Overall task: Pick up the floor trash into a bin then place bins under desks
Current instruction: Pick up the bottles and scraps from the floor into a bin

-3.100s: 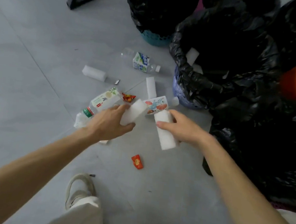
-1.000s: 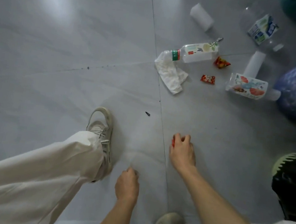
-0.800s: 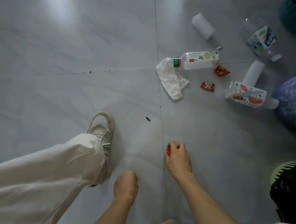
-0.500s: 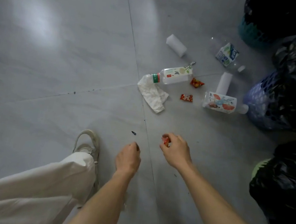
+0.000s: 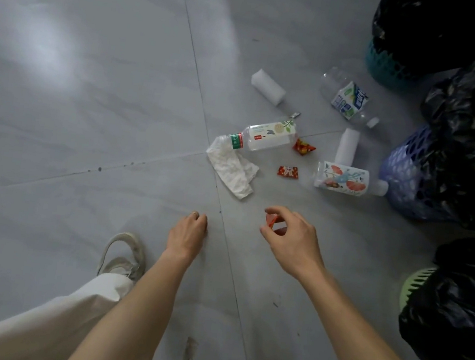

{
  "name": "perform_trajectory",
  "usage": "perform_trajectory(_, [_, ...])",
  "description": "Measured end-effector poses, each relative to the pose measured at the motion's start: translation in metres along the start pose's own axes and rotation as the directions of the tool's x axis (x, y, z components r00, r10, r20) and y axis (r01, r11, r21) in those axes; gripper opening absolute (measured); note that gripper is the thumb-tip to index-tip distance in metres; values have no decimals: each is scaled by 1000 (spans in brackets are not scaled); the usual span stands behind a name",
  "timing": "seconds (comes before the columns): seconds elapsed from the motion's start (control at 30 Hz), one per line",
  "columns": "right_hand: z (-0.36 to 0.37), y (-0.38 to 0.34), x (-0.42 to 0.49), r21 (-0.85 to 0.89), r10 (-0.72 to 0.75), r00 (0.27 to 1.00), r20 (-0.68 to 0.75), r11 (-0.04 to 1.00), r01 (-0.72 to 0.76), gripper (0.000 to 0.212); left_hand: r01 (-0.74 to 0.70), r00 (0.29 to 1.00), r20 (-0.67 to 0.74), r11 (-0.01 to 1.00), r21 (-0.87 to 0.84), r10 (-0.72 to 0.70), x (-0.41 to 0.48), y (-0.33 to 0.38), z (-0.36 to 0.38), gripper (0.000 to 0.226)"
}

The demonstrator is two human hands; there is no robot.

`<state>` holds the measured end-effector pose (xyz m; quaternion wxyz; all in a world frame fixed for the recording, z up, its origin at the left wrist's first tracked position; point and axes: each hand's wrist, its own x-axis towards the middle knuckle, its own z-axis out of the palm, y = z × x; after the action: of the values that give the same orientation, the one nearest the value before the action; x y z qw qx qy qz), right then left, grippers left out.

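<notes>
Raised off the floor (image 5: 85,129) since earlier, right grip (image 5: 291,241) pinches red wrapper (image 5: 271,220) for binning; left grip (image 5: 187,233) curled, contents unseen.

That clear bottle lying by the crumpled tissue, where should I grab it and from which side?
Grip the bottle around its labelled middle, from above, fingers across its width. It lies on its side, neck end at the tissue and a red-and-yellow wrapper by its base, so the middle is freest.
</notes>
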<state>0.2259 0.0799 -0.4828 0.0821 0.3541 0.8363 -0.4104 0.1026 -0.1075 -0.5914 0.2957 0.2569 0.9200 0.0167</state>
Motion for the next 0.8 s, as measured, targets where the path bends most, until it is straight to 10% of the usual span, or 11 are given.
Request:
perform_trajectory(0.2, [-35, -23, 13, 7, -65, 995, -71, 998, 66, 32, 34, 976, 214, 999, 30, -39, 12, 10, -23, 28])
perform_trajectory(0.37, [-104, -35, 21, 66, -134, 914, -382, 983, 172, 27, -124, 989, 53, 977, -172, 135, 33, 81, -112, 13])
perform_trajectory(0.6, [-250, -8, 9, 232, 114, 375, -920, 929, 288, 25, -664, 741, -362, 695, -275, 565, 21, 284, -243, 19])
perform_trajectory(0.8, [-272, 44, -6, 347, 313, 537, -783, 937, -41, 40, -821, 570, -337, 537, -192, 750, 5, 394, -247, 17])
